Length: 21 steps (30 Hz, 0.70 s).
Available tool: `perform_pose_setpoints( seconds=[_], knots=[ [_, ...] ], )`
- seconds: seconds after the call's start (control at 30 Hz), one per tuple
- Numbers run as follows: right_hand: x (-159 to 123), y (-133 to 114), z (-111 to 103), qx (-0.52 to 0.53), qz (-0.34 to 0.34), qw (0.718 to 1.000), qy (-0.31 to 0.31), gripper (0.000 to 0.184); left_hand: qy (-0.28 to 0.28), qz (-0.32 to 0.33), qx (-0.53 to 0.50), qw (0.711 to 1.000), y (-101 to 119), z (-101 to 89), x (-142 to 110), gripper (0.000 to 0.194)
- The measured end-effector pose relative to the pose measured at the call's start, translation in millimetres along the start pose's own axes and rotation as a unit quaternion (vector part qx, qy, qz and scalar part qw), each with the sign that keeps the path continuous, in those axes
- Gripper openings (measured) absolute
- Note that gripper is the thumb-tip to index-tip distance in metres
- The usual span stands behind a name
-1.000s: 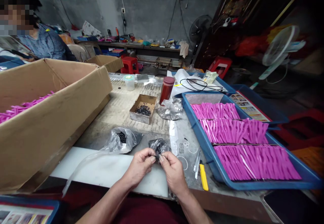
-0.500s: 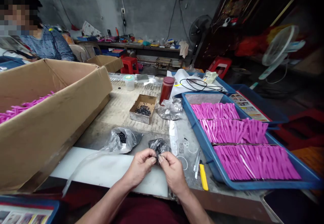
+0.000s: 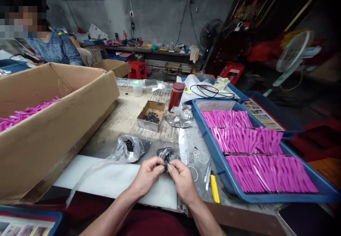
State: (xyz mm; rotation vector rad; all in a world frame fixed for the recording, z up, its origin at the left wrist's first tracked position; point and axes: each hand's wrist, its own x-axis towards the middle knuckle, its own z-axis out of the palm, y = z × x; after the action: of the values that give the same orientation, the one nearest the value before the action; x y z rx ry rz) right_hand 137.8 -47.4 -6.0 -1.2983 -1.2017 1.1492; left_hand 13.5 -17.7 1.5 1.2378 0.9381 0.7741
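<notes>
A small clear plastic bag (image 3: 167, 153) of dark parts lies at the table's front edge. My left hand (image 3: 149, 175) and my right hand (image 3: 182, 179) meet at its near end, thumbs and fingertips pinching the gathered plastic. The fingertips almost touch, and what lies right between them is too small to make out. To the left, a larger plastic bag (image 3: 130, 147) lies with its mouth spread, showing black pieces inside. Close to my right hand are a white rubber-like loop (image 3: 194, 173), silver tweezers (image 3: 207, 176) and a yellow-handled tool (image 3: 214, 188).
A large cardboard box (image 3: 58, 122) with pink strips stands at left. A blue tray (image 3: 213, 157) of pink strips fills the right. Farther back are a small box (image 3: 149, 124) of black screw-like pieces and a dark red tumbler (image 3: 176, 95). Behind the large box sits a person (image 3: 58, 47).
The view has shifted very slightly. Both hands stay at the small bag's near end, still pinching, with hardly any visible movement.
</notes>
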Motion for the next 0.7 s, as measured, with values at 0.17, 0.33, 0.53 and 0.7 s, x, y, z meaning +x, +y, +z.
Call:
perform_pose_setpoints(
  seconds=[0.17,0.33,0.53,0.7],
  knots=[
    [0.8,-2.1,0.9,-0.004,-0.009,1.0,-0.002,0.018,0.004,0.007,0.026,1.0,1.7,-0.9,-0.3,0.006],
    [1.4,-2.3,1.0,-0.013,-0.013,1.0,-0.006,0.018,0.01,0.012,0.036,0.999,3.2,-1.8,0.5,0.007],
    [1.8,0.0,2.5,-0.013,-0.015,1.0,0.002,0.019,0.003,0.002,0.019,1.0,3.9,-2.7,1.3,0.008],
    [4.2,2.9,1.1,-0.016,-0.024,1.0,0.003,0.02,0.002,-0.019,-0.018,1.0,6.9,-4.2,3.3,0.015]
  ],
)
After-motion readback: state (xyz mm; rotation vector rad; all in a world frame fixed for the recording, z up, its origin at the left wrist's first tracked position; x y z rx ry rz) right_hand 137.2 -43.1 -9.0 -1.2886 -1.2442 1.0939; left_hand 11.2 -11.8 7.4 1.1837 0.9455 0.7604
